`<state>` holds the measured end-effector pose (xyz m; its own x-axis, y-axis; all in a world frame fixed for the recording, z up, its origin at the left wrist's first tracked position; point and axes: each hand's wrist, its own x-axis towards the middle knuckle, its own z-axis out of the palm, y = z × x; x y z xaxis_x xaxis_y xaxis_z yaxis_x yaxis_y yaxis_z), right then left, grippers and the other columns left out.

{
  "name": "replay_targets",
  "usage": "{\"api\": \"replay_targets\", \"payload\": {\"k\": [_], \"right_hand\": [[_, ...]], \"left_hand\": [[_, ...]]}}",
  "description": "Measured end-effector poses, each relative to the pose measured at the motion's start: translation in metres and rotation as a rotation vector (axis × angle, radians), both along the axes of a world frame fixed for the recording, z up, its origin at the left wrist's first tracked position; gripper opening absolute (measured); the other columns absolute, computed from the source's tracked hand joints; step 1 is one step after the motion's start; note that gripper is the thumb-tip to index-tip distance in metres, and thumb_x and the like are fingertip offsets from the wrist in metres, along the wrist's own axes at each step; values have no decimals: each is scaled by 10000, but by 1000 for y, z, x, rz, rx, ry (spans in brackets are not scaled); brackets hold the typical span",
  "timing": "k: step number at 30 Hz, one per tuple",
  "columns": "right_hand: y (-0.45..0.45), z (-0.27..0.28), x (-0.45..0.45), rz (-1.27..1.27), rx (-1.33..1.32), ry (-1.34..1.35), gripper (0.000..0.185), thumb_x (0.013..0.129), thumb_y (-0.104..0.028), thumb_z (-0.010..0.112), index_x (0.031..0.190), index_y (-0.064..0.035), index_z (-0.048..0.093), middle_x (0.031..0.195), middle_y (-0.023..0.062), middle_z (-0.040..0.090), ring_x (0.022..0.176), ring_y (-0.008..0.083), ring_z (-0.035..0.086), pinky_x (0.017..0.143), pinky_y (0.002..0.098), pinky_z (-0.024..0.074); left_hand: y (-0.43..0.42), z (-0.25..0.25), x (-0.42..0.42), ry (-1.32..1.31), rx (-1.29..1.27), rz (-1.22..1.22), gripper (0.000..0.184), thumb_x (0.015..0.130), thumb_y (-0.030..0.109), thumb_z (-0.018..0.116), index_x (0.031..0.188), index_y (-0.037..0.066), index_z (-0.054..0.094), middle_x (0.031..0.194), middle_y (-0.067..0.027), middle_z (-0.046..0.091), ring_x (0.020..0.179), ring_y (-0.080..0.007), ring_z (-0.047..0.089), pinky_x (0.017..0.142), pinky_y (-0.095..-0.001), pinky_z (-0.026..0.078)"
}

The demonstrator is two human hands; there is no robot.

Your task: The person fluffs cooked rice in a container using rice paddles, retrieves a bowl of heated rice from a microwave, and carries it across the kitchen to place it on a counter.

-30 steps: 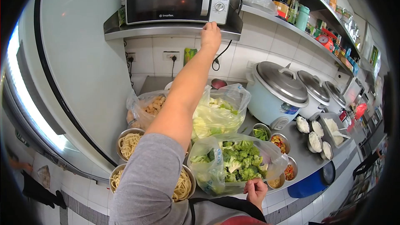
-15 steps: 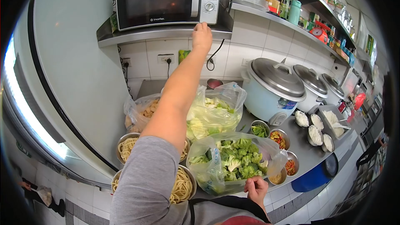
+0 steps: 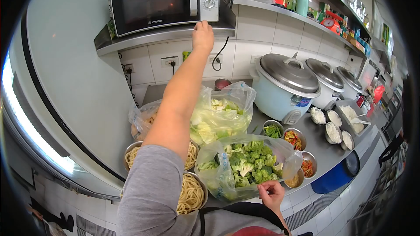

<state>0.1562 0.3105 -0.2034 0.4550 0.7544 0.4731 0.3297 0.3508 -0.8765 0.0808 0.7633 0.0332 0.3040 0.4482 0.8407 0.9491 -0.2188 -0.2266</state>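
My left hand (image 3: 203, 37) reaches up to the lower right corner of the microwave (image 3: 153, 6), just under its dial panel. Its fingers are curled, and their undersides are hidden. Beside the front rim of a clear plastic bag (image 3: 214, 183) of broccoli florets (image 3: 251, 161) is my right hand (image 3: 271, 193). Thumb and fingers are bent close together there; anything pinched between them is too small to make out. Behind the broccoli stands another bag (image 3: 203, 124) with cut pale-green cabbage. My left arm crosses over bowls of thick noodles (image 3: 191, 193) and partly hides a bag at the left.
Rice cookers (image 3: 284, 87) line the wall on the right. Small bowls of cut vegetables (image 3: 293, 140) and bowls of white rice (image 3: 333, 133) stand on the steel counter (image 3: 262, 116). A steel shelf (image 3: 164, 39) carries the microwave. A blue bin (image 3: 334, 179) stands below.
The view has shifted a little, so the microwave sits further left and higher. My left hand stays at its corner. My right hand's fingers have moved slightly by the broccoli bag.
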Motion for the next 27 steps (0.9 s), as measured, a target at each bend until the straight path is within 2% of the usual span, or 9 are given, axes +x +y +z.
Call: {"api": "replay_targets", "payload": {"k": [5, 8, 11, 14, 17, 20, 23, 27], "right_hand": [[0, -1, 2, 7, 3, 34, 107, 746, 11, 606, 735, 2, 500, 550, 29, 527, 429, 56, 478, 371, 175, 380], [-4, -3, 4, 4, -26, 116, 112, 740, 11, 614, 677, 5, 522, 544, 24, 536, 464, 53, 485, 423, 177, 366], [-4, 1, 5, 52, -1, 138, 146, 767, -5, 588, 650, 1, 502, 532, 30, 527, 432, 62, 475, 396, 184, 352], [-3, -2, 9, 72, 22, 27, 154, 821, -54, 533, 689, -6, 469, 501, 41, 502, 396, 67, 455, 359, 191, 335], [-2, -5, 10, 56, 26, 88, 160, 810, -45, 546, 679, -9, 464, 502, 35, 499, 394, 64, 454, 361, 191, 341], [2, -12, 17, 38, 29, 40, 139, 784, -8, 569, 703, -16, 457, 531, 30, 502, 401, 63, 451, 367, 185, 345], [7, 0, 13, 41, 43, 256, 146, 721, 62, 615, 726, 2, 482, 601, 18, 508, 478, 35, 464, 422, 160, 347], [13, -5, 24, 86, 94, 223, 173, 703, 83, 623, 755, 5, 478, 674, 39, 503, 500, 33, 460, 424, 156, 347]], "left_hand": [[-1, 0, -1, 9, -8, 3, 353, 665, 153, 611, 978, 34, 501, 971, -100, 411, 920, -247, 433, 659, -302, 499], [-4, 1, -1, 9, -16, 9, 354, 667, 151, 610, 981, 32, 499, 977, -101, 411, 930, -246, 433, 673, -299, 497], [-5, 2, 0, 8, -32, 15, 354, 670, 148, 607, 986, 33, 496, 983, -99, 412, 944, -244, 434, 687, -296, 495], [-1, 1, 0, 7, -37, 14, 357, 669, 145, 607, 989, 37, 493, 989, -98, 411, 954, -241, 435, 695, -293, 493], [-3, 1, 0, 12, -39, 7, 371, 664, 140, 611, 998, 37, 484, 993, -97, 409, 962, -240, 434, 696, -291, 493], [-3, 1, -1, 16, -42, 10, 390, 658, 136, 616, 1007, 36, 475, 997, -96, 404, 969, -241, 431, 695, -293, 494], [-9, 2, 0, 12, -63, 29, 402, 653, 131, 621, 1013, 36, 469, 999, -95, 400, 975, -241, 427, 696, -299, 496], [-8, 2, 0, 1, -60, 28, 411, 646, 130, 626, 1014, 40, 469, 1000, -95, 397, 979, -238, 424, 695, -306, 499]]}}
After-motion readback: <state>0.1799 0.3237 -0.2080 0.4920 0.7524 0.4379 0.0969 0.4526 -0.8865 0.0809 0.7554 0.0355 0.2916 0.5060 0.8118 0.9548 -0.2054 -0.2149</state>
